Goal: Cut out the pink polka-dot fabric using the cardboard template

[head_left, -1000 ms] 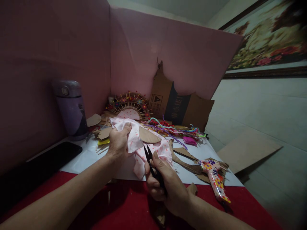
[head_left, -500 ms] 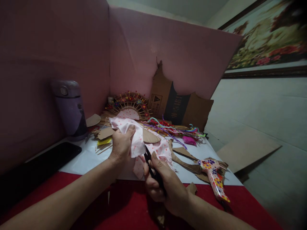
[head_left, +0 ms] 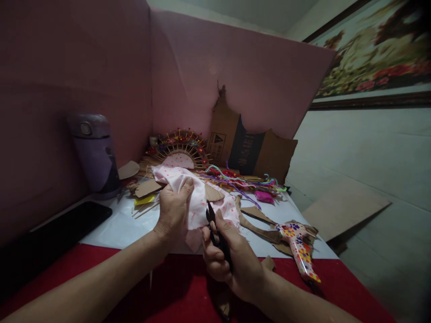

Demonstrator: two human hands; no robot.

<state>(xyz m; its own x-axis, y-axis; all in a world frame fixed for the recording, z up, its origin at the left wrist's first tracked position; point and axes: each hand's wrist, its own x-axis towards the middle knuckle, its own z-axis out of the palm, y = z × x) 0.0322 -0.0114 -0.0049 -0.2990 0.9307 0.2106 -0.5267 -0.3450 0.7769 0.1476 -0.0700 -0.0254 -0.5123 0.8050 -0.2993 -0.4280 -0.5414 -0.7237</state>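
Observation:
My left hand (head_left: 173, 206) is closed on a pale pink fabric (head_left: 197, 204) with small red dots, thumb on top. A piece of cardboard (head_left: 213, 194) shows beside the fabric's right edge. In my right hand (head_left: 224, 251) is a pair of black scissors (head_left: 211, 215), their tips pointing up and away from me at the fabric's edge. My fingers wrap round the handles, which are partly hidden. More of the dotted fabric lies on the white sheet under and to the right of the held part.
A hot glue gun (head_left: 298, 242) with a flower pattern lies at right. Behind are pipe cleaners (head_left: 242, 181), a half-round stick craft (head_left: 182, 148) and a big cardboard piece (head_left: 249, 143). A purple bottle (head_left: 96, 154) and a black phone (head_left: 81, 220) are at left.
The scissors' tips have moved slightly up and right along the fabric's edge, and the blades look closer together. My left hand still grips the fabric. The whole view has shifted slightly.

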